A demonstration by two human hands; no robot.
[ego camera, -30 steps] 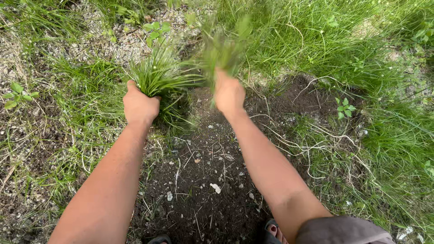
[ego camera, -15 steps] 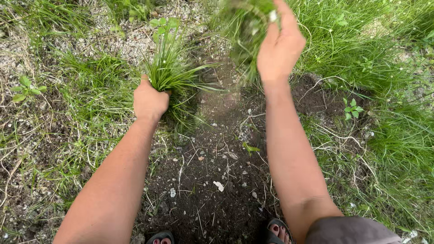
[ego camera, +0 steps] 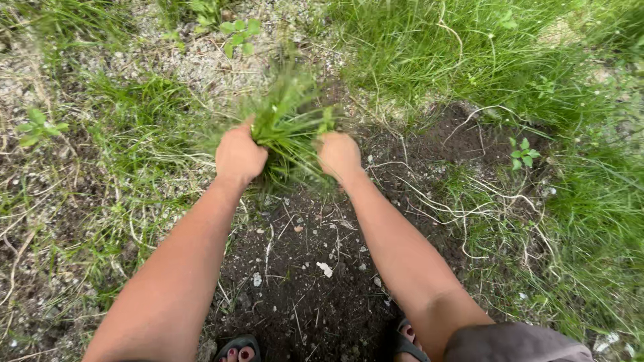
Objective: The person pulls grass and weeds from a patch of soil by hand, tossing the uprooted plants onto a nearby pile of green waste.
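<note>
Left hand (ego camera: 239,156) and right hand (ego camera: 339,155) each grip-clench the spiky grass tuft (ego camera: 288,124).

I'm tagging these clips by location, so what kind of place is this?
Outdoors, probably a garden or yard edge: a patch of bare dark soil, wild grass around it, and both hands on a grass clump.

Both fists close on one grass tuft (ego camera: 287,124): the left hand (ego camera: 239,156) grips its left side, the right hand (ego camera: 339,155) its right side. The tuft stands at the far edge of a bare soil patch (ego camera: 302,281) scattered with pale roots (ego camera: 429,201), and sandalled toes (ego camera: 236,354) show at the bottom edge.
</note>
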